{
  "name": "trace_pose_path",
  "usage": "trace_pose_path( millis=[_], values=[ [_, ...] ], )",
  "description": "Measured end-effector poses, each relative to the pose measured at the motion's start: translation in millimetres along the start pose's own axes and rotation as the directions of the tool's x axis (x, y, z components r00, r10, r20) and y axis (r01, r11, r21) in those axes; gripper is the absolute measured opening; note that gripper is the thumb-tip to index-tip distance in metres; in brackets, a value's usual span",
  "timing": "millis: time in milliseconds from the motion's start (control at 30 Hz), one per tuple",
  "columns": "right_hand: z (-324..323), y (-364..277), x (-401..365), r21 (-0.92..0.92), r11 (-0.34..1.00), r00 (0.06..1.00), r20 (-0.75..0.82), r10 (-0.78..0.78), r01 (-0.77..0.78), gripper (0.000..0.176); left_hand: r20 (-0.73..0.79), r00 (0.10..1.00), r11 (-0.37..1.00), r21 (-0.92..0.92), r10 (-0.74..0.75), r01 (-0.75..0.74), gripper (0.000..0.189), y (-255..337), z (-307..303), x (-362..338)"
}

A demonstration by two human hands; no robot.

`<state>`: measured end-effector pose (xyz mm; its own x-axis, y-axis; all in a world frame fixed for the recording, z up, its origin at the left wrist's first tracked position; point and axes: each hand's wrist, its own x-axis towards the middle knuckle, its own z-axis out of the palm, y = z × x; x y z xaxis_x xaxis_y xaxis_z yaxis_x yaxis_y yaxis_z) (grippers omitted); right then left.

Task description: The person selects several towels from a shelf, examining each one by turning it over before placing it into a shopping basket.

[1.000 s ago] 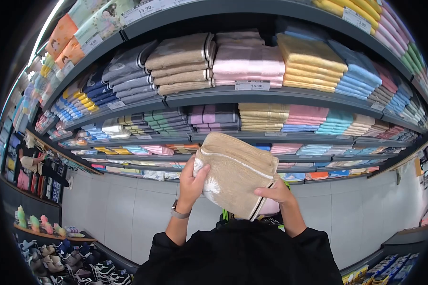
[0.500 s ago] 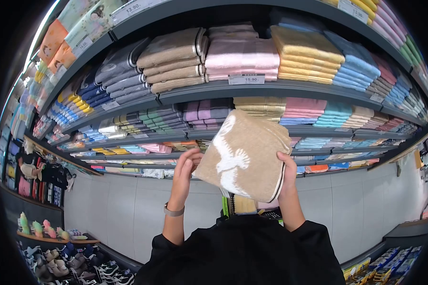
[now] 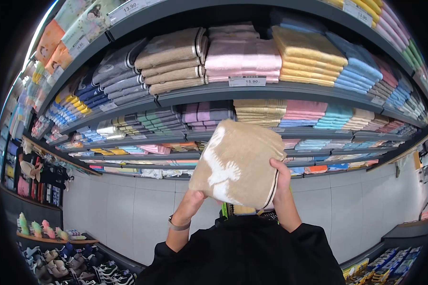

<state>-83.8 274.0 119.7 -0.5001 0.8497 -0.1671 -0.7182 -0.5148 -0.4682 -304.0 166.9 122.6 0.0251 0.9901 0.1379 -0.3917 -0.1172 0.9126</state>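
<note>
I hold a folded beige towel (image 3: 240, 164) with a white animal pattern up in front of the shelves. My left hand (image 3: 191, 202) supports it from below at its lower left corner; most of that hand is hidden behind the towel. My right hand (image 3: 281, 183) grips its right edge, with the thumb on the dark-trimmed side. A watch band shows on my left wrist. My black sleeves fill the bottom of the view.
Grey wall shelves (image 3: 252, 90) hold stacks of folded towels in beige, pink, yellow, blue and grey, with price tags such as 15.90 (image 3: 247, 81). Slippers (image 3: 57, 263) and small items sit on low displays at the lower left. A white tiled wall lies below the shelves.
The towel has come down a little and closer to me. My left hand has slid from the towel's left edge to underneath it. My right hand keeps its hold on the right edge.
</note>
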Motion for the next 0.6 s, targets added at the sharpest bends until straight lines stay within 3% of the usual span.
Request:
trace_pose_path(
  millis=[33, 167, 200, 233, 333, 400, 433, 500, 533, 600],
  values=[
    [-4, 3, 1, -0.002, 1.000, 1.000, 0.001, 0.004, -0.004, 0.052, -0.095, 0.991, 0.996, 0.027, 0.090, -0.087, 0.065, -3, 1, 1],
    [-4, 9, 2, -0.230, 0.970, 0.997, 0.013, -0.082, 0.083, 0.059, -0.150, 0.983, 0.990, 0.099, 0.110, -0.096, 0.064, -1, -5, 6],
    [-3, 10, 1, -0.291, 0.949, 0.992, 0.030, -0.122, 0.125, 0.062, -0.224, 0.968, 0.993, 0.056, 0.116, -0.107, 0.063, 5, 1, 8],
    [-7, 10, -1, -0.289, 0.949, 0.992, 0.026, -0.122, 0.124, 0.062, -0.298, 0.947, 0.993, 0.013, 0.119, -0.120, 0.062, 9, 4, 10],
    [-25, 7, -3, -0.309, 0.947, 0.987, 0.156, -0.044, 0.091, 0.069, -0.327, 0.926, 0.982, 0.068, 0.188, -0.176, 0.057, 9, -12, 13],
    [-31, -1, -5, -0.233, 0.972, 0.923, 0.375, 0.083, 0.008, 0.078, -0.323, 0.931, 0.985, 0.078, 0.172, -0.155, 0.055, 14, -22, 12],
    [-29, -5, -3, -0.233, 0.972, 0.923, 0.376, 0.084, 0.007, 0.078, -0.318, 0.935, 0.987, 0.087, 0.156, -0.134, 0.054, 17, -25, 12],
    [-25, -13, 0, -0.258, 0.962, 0.835, 0.506, 0.216, -0.093, 0.086, -0.257, 0.955, 0.985, 0.132, 0.144, -0.113, 0.052, 23, -28, 12],
    [-25, -11, 0, -0.257, 0.962, 0.836, 0.504, 0.216, -0.093, 0.086, -0.196, 0.972, 0.980, 0.178, 0.128, -0.093, 0.050, 25, -27, 12],
    [-28, -5, 4, -0.490, 0.871, 0.864, 0.419, 0.278, -0.042, 0.090, -0.176, 0.979, 0.968, 0.245, 0.101, -0.056, 0.049, 29, -20, 17]
  ],
)
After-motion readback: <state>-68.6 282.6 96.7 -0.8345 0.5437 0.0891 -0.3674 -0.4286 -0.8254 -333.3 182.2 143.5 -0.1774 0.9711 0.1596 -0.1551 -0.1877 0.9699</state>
